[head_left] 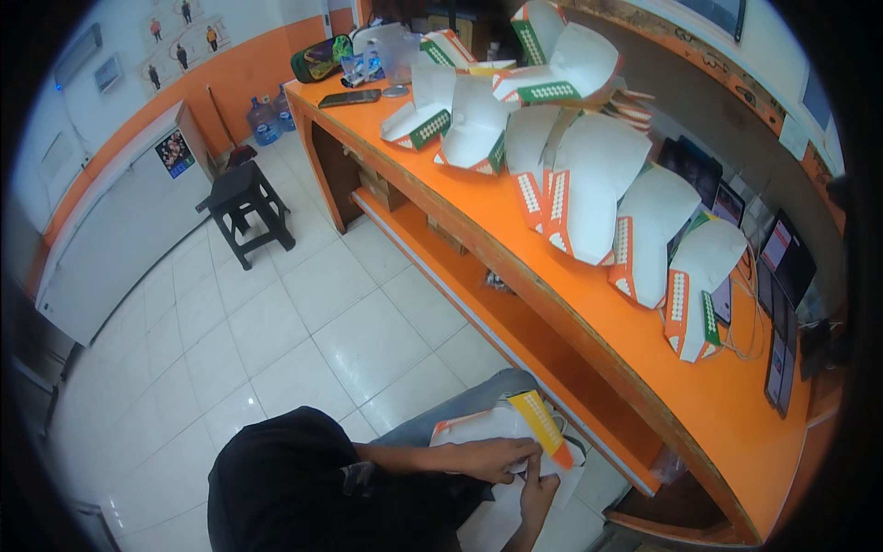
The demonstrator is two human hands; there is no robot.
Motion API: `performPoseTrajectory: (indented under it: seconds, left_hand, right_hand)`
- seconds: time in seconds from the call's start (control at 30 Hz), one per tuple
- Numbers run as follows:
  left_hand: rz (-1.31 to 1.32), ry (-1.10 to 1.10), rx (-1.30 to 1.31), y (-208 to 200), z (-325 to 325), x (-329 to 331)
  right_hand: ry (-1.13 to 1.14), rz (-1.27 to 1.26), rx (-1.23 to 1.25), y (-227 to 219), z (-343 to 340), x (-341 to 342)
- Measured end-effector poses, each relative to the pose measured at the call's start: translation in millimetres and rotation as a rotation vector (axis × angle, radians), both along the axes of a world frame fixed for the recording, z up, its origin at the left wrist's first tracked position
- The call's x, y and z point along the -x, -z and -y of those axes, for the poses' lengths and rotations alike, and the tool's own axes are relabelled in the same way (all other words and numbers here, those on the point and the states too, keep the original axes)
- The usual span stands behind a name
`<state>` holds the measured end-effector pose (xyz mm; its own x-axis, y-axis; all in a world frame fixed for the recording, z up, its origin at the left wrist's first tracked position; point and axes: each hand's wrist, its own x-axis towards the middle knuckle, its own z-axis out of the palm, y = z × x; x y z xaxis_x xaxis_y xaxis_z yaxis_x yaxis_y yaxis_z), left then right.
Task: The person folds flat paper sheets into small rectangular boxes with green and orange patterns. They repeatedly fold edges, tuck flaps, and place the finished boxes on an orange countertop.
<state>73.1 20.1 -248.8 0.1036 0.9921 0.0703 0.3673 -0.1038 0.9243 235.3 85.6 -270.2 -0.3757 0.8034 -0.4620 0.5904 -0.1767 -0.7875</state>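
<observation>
Low in front of me, over my jeans-clad leg, is a paper food box (pixel 536 416) with a white inside, a yellow panel and an orange end. My left hand (pixel 497 458) reaches across from the left, its fingers closed at the box's folded edge. Against it, my right hand (pixel 539 489) is closed on the same edge with a finger pointing up. The fingertips of both hands meet there, and the exact fold is hidden. White card (pixel 492 523) lies below the hands.
Several partly folded boxes (pixel 589 202) with green or orange panels line the orange counter (pixel 552 267). Phones and tablets (pixel 782 313) lean at its right. A phone (pixel 349 98) lies at the far end. Across the tiled floor stand a black stool (pixel 241 198) and a white chest freezer (pixel 120 221).
</observation>
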Motion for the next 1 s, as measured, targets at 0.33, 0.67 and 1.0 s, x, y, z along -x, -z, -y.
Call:
performPoseTrajectory:
  seconds: [0.33,0.67,1.0]
  left_hand:
    - [0.243,-0.085,0.166,-6,1,19]
    - [0.752,-0.299,0.199,-6,-7,20]
    - [0.679,-0.229,0.019,8,-4,15]
  right_hand:
    - [0.293,-0.489,-0.248,-3,7,-4]
    - [0.224,-0.587,-0.428,15,12,24]
    - [0.368,-0.698,-0.231,5,7,33]
